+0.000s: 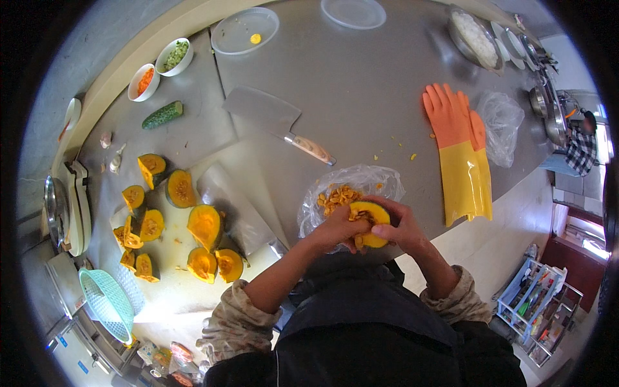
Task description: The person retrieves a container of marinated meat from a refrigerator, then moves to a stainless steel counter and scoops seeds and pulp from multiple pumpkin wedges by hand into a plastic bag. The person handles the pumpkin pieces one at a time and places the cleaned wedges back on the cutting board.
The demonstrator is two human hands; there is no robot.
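Observation:
My right hand (404,225) grips the rim of a cut pumpkin piece (379,213) with its seed hollow facing up. The fingers of my left hand (338,227) reach into that hollow; whether they pinch any pulp is hidden. Just behind both hands, a clear plastic bag (309,205) lies spread with pumpkin seeds and pulp (338,197) on it. Several pumpkin pieces (204,226) rest to the left, some on a pale cutting board (181,251). Beyond the bag lies a wide cleaver (271,111), its wooden handle pointing towards me.
Orange and yellow rubber gloves (462,155) lie right, beside a crumpled plastic bag (501,128). A cucumber piece (163,115), bowls of chopped green (175,57) and orange (144,82) vegetables, and garlic (116,162) are left. A metal bowl (454,41) holds white food. A green basket (107,305) stands lower left.

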